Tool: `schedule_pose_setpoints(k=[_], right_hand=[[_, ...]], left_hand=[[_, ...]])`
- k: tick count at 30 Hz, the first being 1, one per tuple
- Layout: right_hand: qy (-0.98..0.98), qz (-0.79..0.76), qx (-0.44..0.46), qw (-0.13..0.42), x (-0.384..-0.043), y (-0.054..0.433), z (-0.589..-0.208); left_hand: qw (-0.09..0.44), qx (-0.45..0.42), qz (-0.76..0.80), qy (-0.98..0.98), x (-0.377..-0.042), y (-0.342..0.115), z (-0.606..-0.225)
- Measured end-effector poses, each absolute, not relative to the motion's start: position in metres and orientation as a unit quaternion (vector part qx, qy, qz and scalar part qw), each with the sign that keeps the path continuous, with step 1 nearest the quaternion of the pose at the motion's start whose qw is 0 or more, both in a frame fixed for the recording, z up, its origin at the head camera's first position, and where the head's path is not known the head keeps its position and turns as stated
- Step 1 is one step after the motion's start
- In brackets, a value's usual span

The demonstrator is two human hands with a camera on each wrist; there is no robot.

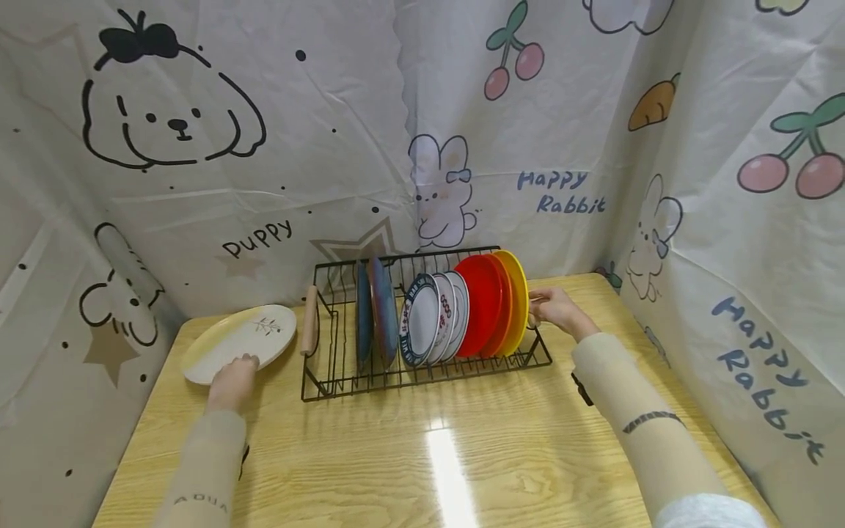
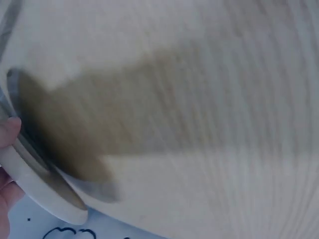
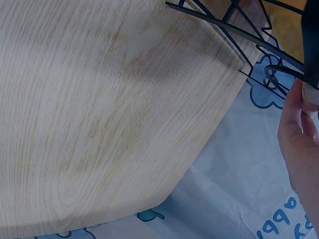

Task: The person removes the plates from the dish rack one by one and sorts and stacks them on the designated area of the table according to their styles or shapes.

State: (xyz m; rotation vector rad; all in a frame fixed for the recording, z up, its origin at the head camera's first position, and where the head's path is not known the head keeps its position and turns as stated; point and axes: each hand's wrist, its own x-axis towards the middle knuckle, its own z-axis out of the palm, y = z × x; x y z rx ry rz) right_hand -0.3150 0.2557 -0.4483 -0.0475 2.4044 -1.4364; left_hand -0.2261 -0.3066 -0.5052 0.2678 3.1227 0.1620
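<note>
One black wire rack (image 1: 422, 382); one white-and-yellow oval plate (image 1: 231, 336) to its left. The rack holds, left to right, two blue plates (image 1: 384, 312), three white round plates (image 1: 422, 323), two red plates (image 1: 478, 304) and one yellow plate (image 1: 521, 304).

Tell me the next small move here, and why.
Probably bring the oval plate toward the left end of the rack: the left hand pinches its edge, there looks to be room left of the leftmost blue plate, and the right hand holds the other end.
</note>
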Motion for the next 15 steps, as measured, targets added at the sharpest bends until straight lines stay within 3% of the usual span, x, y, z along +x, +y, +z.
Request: schedule_pose_setpoints(k=[10, 15], right_hand=[[0.845, -0.509, -0.023, 0.164, -0.316, 0.256, -0.449], [0.844, -0.51, -0.027, 0.163, -0.315, 0.257, -0.449]], left_hand=[[-0.017, 0.082, 0.053, 0.995, -0.218, -0.31, -0.524], [0.005, 0.073, 0.056, 0.996, -0.218, -0.309, -0.531]])
